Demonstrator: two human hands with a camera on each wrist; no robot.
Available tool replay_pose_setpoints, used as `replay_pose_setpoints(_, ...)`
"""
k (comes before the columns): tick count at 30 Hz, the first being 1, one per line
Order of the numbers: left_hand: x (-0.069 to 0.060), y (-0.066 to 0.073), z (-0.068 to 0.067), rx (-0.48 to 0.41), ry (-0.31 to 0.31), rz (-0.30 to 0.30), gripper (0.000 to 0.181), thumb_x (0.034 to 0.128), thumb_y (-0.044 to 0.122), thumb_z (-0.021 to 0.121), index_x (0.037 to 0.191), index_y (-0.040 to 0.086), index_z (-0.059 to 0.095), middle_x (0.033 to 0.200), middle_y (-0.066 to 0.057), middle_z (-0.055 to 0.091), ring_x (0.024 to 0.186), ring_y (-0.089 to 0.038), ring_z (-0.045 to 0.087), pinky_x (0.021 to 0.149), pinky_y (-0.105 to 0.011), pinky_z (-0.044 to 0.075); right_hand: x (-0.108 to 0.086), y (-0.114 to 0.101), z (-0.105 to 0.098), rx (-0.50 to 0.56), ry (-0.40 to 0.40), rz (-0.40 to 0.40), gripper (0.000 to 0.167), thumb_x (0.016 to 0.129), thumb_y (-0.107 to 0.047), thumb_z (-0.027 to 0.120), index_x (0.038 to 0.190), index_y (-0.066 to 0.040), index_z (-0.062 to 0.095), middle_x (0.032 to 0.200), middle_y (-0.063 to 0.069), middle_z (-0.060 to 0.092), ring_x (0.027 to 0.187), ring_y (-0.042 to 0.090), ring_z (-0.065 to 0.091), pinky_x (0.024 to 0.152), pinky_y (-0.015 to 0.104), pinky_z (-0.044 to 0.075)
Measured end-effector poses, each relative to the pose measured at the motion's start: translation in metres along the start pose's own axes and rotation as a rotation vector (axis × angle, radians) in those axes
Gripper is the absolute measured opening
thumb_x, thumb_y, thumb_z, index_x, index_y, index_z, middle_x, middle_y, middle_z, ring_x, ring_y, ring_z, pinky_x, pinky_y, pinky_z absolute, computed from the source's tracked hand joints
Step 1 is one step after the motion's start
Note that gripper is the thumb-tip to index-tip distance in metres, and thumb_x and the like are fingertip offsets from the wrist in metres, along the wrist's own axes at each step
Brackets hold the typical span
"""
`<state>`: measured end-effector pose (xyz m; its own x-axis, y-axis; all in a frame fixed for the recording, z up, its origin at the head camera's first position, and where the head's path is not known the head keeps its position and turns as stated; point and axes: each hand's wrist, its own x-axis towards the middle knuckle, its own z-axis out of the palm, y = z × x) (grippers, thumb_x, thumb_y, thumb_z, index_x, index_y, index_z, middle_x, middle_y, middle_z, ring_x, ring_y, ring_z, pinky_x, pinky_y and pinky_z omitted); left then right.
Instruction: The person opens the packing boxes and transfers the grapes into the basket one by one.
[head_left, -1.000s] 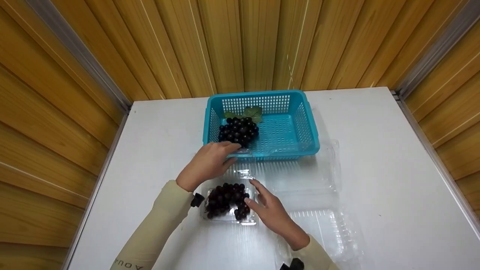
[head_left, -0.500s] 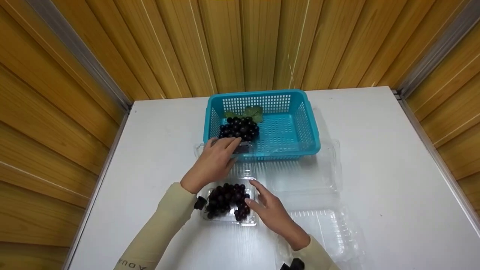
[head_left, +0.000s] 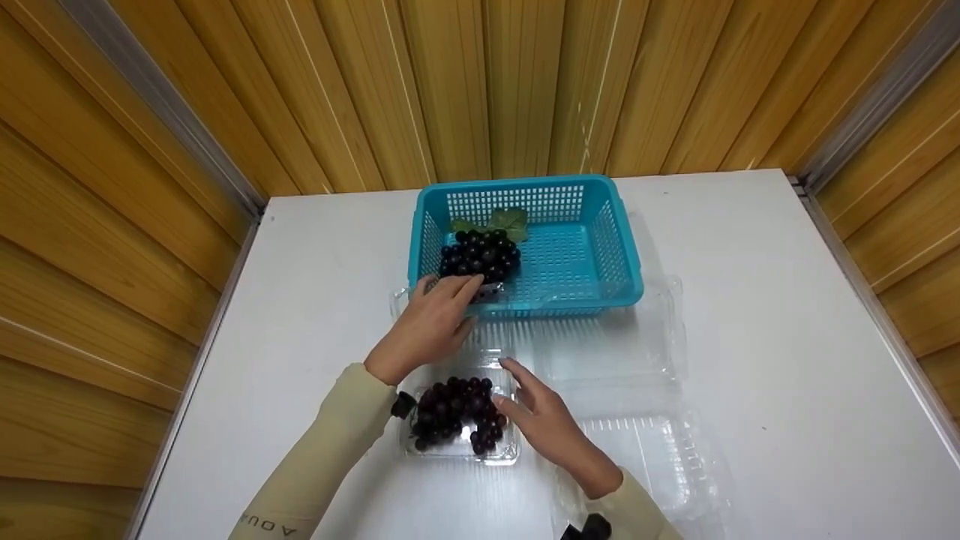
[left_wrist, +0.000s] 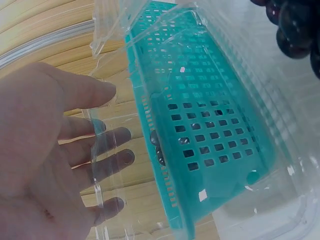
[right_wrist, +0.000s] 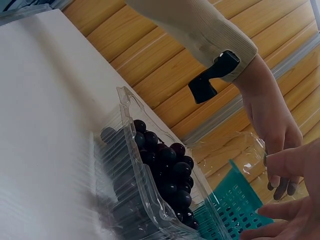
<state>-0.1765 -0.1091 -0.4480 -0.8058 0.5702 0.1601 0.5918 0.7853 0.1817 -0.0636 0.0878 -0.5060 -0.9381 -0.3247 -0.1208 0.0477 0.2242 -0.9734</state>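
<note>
A clear plastic clamshell box (head_left: 499,459) holds a bunch of dark grapes (head_left: 450,409), with its lid raised toward the blue basket. My left hand (head_left: 427,322) is at the lid's far edge. In the left wrist view, the fingers of my left hand (left_wrist: 55,145) lie fairly straight behind the clear lid (left_wrist: 115,172), the thumb in front and apart from them. My right hand (head_left: 551,427) is beside the box's right side, thumb and fingers spread, gripping nothing. Whether its fingertips touch the plastic, I cannot tell.
Behind the box stands a blue basket (head_left: 627,255) with another bunch of dark grapes (head_left: 480,255) and green leaves (head_left: 510,223). An opened clear clamshell (head_left: 645,457) lies on the white table (head_left: 787,337) to the right. Wood-patterned walls (head_left: 517,90) enclose the table.
My left hand has shifted slightly right and its fingers have moved farther over the lid edge. The grape box has slid slightly toward me. My right hand has barely moved.
</note>
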Motion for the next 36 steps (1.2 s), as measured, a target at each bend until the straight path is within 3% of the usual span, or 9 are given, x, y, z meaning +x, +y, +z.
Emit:
replay_pose_setpoints(7,0.001,-0.001,0.003,-0.003,-0.021,-0.012,0.06,0.0932,0.027,0.064,0.146,0.011,0.041,0.142,-0.006,0.052,0.133,-0.023,0.046,0.112,-0.058,0.029,-0.001,-0.001,-0.001,0.011,-0.018,0.011,0.049,0.099,-0.026,0.054,0.143,-0.008,0.045,0.16,0.019,0.02,0.148,0.034,0.019,0.116,0.05,0.027)
replay_pose_setpoints(22,0.001,0.0,0.008,-0.011,-0.048,-0.02,0.062,0.0929,0.029,0.065,0.146,0.01,0.04,0.141,-0.008,0.053,0.132,-0.025,0.048,0.111,-0.061,0.03,-0.002,-0.002,-0.002,0.018,-0.013,0.002,0.049,0.098,-0.026,0.056,0.141,-0.004,0.046,0.158,0.021,0.022,0.148,0.034,0.019,0.116,0.049,0.027)
replay_pose_setpoints(36,0.0,0.002,0.012,-0.035,-0.062,-0.018,0.063,0.092,0.026,0.066,0.146,0.01,0.04,0.141,-0.009,0.053,0.133,-0.024,0.047,0.113,-0.058,0.029,-0.008,-0.002,-0.001,-0.008,-0.025,0.013,0.047,0.099,-0.031,0.054,0.14,-0.01,0.049,0.159,0.018,0.023,0.148,0.033,0.019,0.116,0.05,0.026)
